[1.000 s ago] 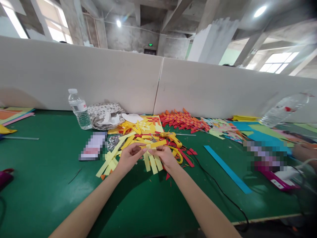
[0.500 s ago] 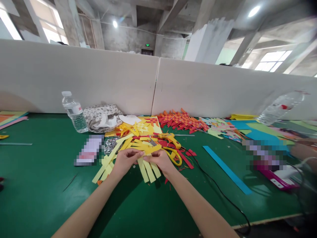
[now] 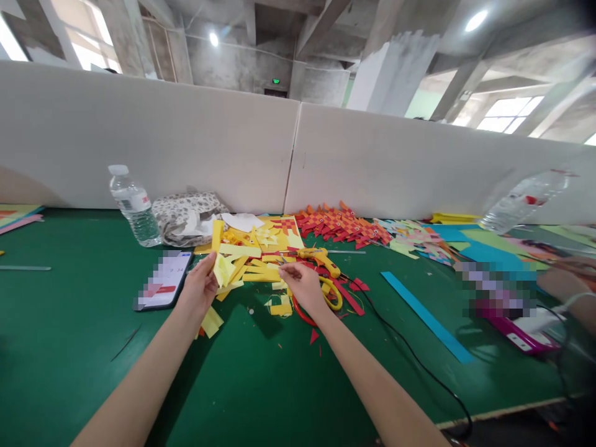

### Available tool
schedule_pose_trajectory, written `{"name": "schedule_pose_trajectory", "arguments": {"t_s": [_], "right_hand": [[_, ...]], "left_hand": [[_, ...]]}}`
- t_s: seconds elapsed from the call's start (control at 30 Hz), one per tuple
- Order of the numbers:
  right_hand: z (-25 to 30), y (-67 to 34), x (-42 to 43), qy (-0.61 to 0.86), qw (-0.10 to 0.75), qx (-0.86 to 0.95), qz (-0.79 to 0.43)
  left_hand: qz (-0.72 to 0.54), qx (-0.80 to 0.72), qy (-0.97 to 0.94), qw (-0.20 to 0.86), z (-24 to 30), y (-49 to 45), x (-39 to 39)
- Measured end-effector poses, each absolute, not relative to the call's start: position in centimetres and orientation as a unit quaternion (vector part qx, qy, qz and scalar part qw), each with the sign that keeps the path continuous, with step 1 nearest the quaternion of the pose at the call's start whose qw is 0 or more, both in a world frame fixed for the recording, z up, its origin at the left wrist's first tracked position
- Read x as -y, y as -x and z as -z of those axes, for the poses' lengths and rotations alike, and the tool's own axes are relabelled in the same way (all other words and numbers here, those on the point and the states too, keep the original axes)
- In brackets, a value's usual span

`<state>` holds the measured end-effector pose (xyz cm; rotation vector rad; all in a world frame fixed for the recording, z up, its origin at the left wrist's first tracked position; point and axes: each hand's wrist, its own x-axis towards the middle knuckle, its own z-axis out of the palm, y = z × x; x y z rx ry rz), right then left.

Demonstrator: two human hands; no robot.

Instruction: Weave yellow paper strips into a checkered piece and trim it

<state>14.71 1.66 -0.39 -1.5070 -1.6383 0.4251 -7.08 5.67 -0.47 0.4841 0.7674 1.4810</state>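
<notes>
My left hand (image 3: 201, 280) is closed on a piece of woven pale-yellow and yellow paper strips (image 3: 224, 268), held up left of the strip pile. My right hand (image 3: 302, 282) reaches over the right side of the pile, thumb and fingers pinched together; what they hold, if anything, is hidden. Beside it lie scissors with yellow handle loops (image 3: 336, 297), partly covered by the hand, and a red loop shows below. Just behind sits a yellow glue gun (image 3: 321, 256). Loose yellow paper strips (image 3: 261, 273) and small yellow scraps (image 3: 281, 305) lie between my hands.
A phone (image 3: 161, 288) and a water bottle (image 3: 136, 208) stand to the left, near a patterned cloth bag (image 3: 190, 214). Red-orange woven paper pieces (image 3: 342, 225) are heaped by the partition. A black cord (image 3: 395, 338) crosses rightward past a blue strip (image 3: 426, 316). Another person's hand (image 3: 565, 285) is far right.
My hands have parted. The left has carried the strip piece up and left; the right has let go of it and stays over the pile by the scissors.
</notes>
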Motion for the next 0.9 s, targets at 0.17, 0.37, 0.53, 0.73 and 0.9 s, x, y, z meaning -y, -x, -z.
{"name": "schedule_pose_trajectory", "arguments": {"t_s": [0.17, 0.37, 0.53, 0.73, 0.9], "right_hand": [[0.8, -12.9, -3.7, 0.592, 0.264, 0.758, -0.077], [0.3, -12.4, -4.3, 0.592, 0.230, 0.770, -0.056], [-0.6, -14.1, -3.1, 0.603, 0.442, 0.654, -0.111], [-0.1, -15.5, -1.5, 0.571, 0.606, 0.515, -0.203], [-0.4, -14.6, -0.9, 0.520, 0.586, 0.491, -0.381]], "left_hand": [[-0.610, -0.362, -0.246, 0.661, -0.5, 5.8, -4.3], [-0.592, -0.339, -0.244, 0.689, -0.7, 5.7, -4.1], [-0.553, -0.340, -0.281, 0.707, -0.4, 5.7, -4.0], [-0.486, -0.390, -0.357, 0.696, 0.4, 4.5, -3.4], [-0.430, -0.421, -0.436, 0.669, 0.9, 3.4, -2.8]]}}
